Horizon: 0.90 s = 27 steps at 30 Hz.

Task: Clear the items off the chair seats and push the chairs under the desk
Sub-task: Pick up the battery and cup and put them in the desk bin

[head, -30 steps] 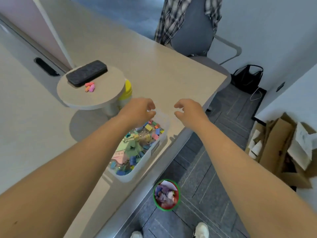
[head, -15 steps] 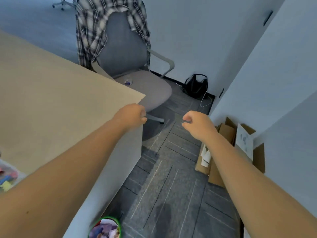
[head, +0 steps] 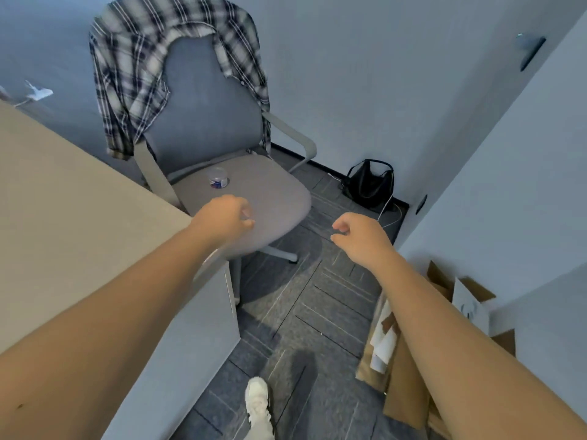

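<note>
Head cam is looking down past the desk corner at a grey office chair that sits pulled out from the desk end, turned a bit away from it. On the seat, toward the back-left, there's a small roll of tape or a little tub, honestly too small to tell which. A plaid shirt is draped over the backrest, not on the seat.

Both hands are empty. Left hand hovers over the front edge of the seat with the fingers loosely curled, nothing in them, near the little item but not touching it. Right hand is out over the floor to the right of the seat, same half-closed curl, holding nothing.

So my read is the seat isn't cleared yet and the chair isn't pushed in.

Stuff that could go sideways: the item is small and round-ish, so a sloppy grab could knock it rolling off the seat onto the carpet. The chair looks like it's on a swivel base, so leaning on the seat might spin or scoot it. Pushing it in with the thing on the seat would skip half the job. And the armrest could catch the desk edge, or the shirt could slide off. Also the cardboard and black bag crowd the floor on the right.
</note>
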Tool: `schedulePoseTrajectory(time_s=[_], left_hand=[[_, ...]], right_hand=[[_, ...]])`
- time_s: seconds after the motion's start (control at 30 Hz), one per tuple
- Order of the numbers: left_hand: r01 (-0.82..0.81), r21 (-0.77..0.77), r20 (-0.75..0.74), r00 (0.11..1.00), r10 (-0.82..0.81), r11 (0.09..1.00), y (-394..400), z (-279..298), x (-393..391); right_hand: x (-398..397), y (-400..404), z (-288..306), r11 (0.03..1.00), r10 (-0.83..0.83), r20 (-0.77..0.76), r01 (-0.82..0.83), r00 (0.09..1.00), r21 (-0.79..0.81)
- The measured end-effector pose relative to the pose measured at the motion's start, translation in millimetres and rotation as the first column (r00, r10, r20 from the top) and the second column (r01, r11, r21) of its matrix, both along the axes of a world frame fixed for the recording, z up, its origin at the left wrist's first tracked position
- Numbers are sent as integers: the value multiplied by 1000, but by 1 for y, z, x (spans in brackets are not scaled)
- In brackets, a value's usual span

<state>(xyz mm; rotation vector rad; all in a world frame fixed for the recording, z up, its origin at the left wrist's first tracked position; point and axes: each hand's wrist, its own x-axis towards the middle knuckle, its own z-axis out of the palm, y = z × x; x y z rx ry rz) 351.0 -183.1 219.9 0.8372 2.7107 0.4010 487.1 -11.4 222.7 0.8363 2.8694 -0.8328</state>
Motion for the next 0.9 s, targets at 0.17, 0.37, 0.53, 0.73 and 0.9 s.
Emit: schedulePoseTrajectory(time_s=[0.17, 0.37, 0.53, 0.73, 0.9], left_hand=[[-93, -6, -20, 995, 93, 996, 47, -2, -103], [-222, -73, 69, 972, 227, 972, 84, -29, -192], [-373, -125, 156, 907, 390, 919, 102, -75, -256], [-589, -147, 254, 754, 606, 794, 116, -144, -318], [-686, -209, 349, 614, 708, 697, 118, -202, -347]], right_hand=[[-119, 56, -1, 998, 70, -19, -70, 997, 5], [-238, 98, -24, 979, 198, 27, -197, 980, -58], [-332, 129, -63, 935, 350, 105, -340, 931, -103], [-448, 152, -112, 853, 522, 178, -509, 834, -117], [-514, 139, -170, 784, 619, 253, -603, 744, -144]])
